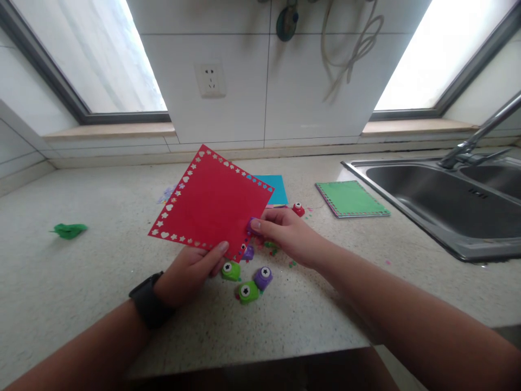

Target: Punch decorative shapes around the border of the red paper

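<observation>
The left hand (pixel 197 266) pinches red border-punched paper (pixel 209 203); the right hand (pixel 291 234) grips, apparently, a purple craft punch (pixel 251 227) at its edge.

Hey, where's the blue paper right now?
In the head view, the blue paper lies on the counter just right of center, partly hidden by the red paper sheet and beyond the right hand.

White glare from two windows (pixel 109 60), dimmer foreground, wide-angle stretch, perhaps slight edge blur.

Steel sink (pixel 431 198) and faucet (pixel 481 133) at right; socket (pixel 210 80) on tiled wall (pixel 240 114); looped cable (pixel 351 64) hanging.
</observation>
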The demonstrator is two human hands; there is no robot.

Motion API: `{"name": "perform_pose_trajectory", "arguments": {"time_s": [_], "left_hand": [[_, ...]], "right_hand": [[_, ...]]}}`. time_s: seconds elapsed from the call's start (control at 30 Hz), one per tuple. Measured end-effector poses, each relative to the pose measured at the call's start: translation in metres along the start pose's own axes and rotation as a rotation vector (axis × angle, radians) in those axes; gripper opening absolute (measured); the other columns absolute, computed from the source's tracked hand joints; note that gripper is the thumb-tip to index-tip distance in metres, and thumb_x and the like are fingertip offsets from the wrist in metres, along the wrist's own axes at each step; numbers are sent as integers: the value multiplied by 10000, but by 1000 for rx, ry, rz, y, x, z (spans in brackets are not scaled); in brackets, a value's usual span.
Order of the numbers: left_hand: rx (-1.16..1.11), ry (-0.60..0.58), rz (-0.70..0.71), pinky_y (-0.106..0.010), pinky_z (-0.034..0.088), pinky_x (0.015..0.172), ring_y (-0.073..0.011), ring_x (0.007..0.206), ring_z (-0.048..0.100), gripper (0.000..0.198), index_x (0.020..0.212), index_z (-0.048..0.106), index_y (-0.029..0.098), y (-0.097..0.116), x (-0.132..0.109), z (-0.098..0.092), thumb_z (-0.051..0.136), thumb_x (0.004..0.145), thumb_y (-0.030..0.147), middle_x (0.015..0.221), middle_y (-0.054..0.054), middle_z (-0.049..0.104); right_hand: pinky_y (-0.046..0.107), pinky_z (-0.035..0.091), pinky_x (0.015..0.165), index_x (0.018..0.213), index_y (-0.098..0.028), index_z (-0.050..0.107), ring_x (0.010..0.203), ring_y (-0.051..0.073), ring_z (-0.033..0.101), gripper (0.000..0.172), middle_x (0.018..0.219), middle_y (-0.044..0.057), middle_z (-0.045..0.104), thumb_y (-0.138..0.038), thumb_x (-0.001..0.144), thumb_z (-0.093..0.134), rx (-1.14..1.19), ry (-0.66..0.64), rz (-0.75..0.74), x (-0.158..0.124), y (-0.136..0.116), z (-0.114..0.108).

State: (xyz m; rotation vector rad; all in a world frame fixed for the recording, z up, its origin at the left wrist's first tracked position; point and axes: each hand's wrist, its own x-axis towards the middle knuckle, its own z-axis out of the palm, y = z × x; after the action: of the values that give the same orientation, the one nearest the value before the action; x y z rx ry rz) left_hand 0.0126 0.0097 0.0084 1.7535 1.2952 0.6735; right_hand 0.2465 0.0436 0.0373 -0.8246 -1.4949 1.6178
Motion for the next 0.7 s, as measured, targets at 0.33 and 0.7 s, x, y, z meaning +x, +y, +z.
{"name": "perform_pose_trajectory", "arguments": {"time_s": [0.33,0.7], "left_hand": [[5,9,13,-306,356,693,-139,592,444,610,526,363,179,2,3,1,398,961,606,564,-16,435],[18,20,29,-305,366,698,-141,603,459,611,531,377,174,-2,2,1,401,974,594,573,-19,451]], "right_hand": [[259,420,619,803,-82,607,635,105,539,487,725,43,589,-543,786,764,-36,22,9,-1,0,2],[257,426,605,805,-91,595,625,111,558,475,717,47,600,-531,780,772,-26,9,6,-2,-2,4]]}}
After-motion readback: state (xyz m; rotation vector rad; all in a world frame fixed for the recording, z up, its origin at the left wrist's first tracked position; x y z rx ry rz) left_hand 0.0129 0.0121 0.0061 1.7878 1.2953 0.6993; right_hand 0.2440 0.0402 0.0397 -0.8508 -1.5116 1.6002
